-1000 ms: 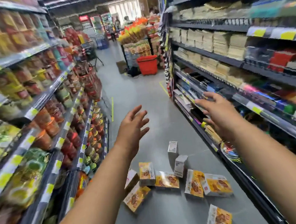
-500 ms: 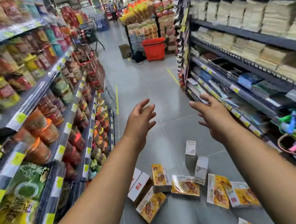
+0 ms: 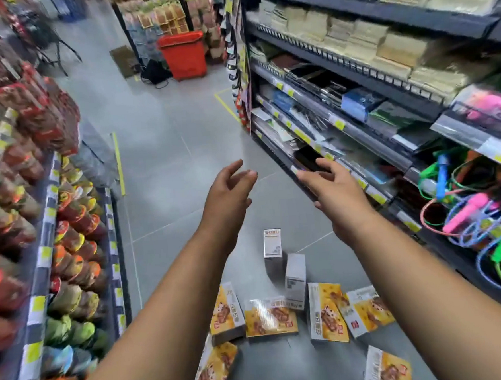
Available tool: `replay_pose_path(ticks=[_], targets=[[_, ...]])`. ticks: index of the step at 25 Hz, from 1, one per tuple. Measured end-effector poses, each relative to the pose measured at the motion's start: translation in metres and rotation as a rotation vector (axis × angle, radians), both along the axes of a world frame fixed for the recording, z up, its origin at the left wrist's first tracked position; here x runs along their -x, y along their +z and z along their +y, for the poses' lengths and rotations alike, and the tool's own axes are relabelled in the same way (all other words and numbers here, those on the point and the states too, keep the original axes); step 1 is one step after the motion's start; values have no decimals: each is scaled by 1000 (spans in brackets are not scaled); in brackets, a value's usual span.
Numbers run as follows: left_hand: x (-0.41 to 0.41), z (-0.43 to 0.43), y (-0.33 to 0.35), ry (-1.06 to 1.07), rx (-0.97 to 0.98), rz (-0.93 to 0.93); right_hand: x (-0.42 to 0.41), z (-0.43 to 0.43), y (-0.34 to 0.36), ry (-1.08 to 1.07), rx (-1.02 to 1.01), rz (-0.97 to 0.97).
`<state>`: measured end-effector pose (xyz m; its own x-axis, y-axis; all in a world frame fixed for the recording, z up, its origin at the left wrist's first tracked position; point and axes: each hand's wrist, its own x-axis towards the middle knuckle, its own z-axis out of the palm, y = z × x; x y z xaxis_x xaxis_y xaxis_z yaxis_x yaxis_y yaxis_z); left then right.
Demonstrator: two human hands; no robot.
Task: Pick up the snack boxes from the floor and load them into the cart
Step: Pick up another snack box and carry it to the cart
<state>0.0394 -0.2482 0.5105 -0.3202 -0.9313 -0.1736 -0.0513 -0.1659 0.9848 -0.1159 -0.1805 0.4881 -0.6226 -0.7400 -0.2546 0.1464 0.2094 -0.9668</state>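
While nothing is gripped:
Fingers of left hand [image 3: 226,200] and right hand [image 3: 339,201] spread, ready for yellow cardboard snack boxes [image 3: 270,317] at 6 o'clock.

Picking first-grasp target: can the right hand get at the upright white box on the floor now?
Probably yes: the right hand is open and empty, nothing lies between it and the upright white box, whose top is free. It must reach down.
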Motion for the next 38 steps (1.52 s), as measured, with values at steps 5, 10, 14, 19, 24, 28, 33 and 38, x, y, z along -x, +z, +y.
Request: replay_pose_path(ticks=[5,10,14,19,24,28,33,38], targets=[[58,-38,-126,-71,89,-39,48,-33,-127,-82,23,102],[86,-52,-307,-158,204,-173,90,-61,-310,-211,18,140],[92,-58,-462,-110,160,-216,90,-79,-457,-157,-72,176],[106,-57,-601,-117,76,-276,96,-80,-594,-145,-199,194],[114,-53,-664,-145,-129,-220,69,-61,-673,-38,-407,-49],[113,-55,-679,-129,-191,-229,56,-59,-686,60,-356,-219],[103,-33,-698,-324,74,-563,54,-58,-672,-10,-310,-360],[116,-13,-712,-293,194,-770,55,-48,-666,-16,-246,-421]])
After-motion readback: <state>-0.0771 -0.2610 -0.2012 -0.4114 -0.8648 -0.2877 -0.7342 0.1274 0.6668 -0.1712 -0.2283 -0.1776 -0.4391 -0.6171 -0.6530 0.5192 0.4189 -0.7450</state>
